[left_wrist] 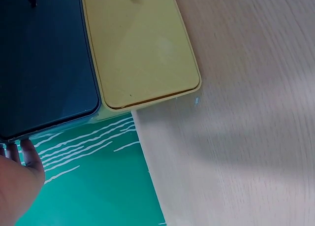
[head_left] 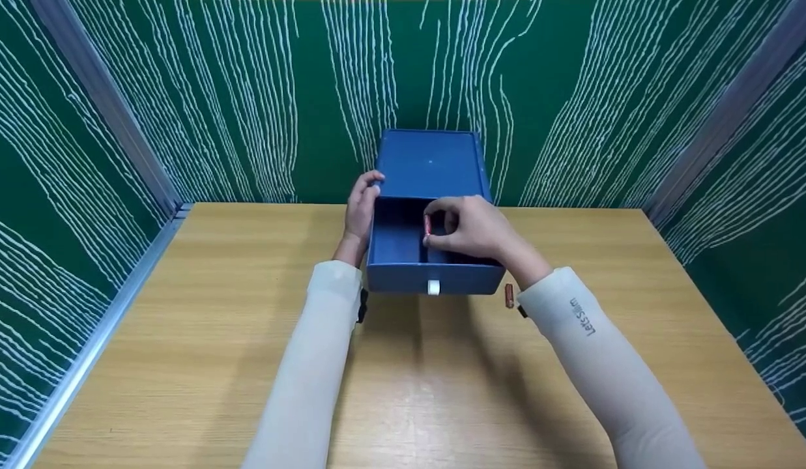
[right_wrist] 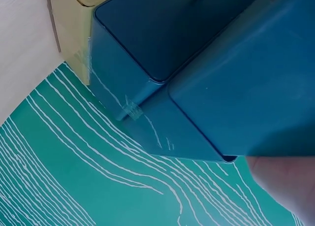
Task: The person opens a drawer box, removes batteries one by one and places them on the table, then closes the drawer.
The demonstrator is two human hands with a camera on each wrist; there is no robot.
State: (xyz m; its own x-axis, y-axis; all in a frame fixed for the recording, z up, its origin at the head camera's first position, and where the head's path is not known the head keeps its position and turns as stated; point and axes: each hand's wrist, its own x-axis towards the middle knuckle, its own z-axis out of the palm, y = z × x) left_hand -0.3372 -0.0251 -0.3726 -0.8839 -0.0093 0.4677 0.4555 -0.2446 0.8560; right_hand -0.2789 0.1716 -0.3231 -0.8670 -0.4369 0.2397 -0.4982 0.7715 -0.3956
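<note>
A blue drawer unit [head_left: 431,163] stands at the back of the table with its top drawer [head_left: 403,279] pulled out. My right hand [head_left: 474,225] is over the right part of this drawer, pinching a small red battery [head_left: 427,225] between thumb and fingers. In the right wrist view, part of the right hand [right_wrist: 285,184] shows beside the blue drawer; the battery is hidden there. My left hand [head_left: 360,208] rests against the unit's left side, and its fingertips touch the blue side in the left wrist view. Another red battery [head_left: 509,296] lies on the table, right of the drawer.
Below the blue drawers is a yellow drawer [left_wrist: 147,48] with a dark handle. The pulled-out drawer has a white knob [head_left: 433,287] and overhangs the wooden table [head_left: 246,365]. Green walls with white lines [head_left: 246,98] close in the back and sides.
</note>
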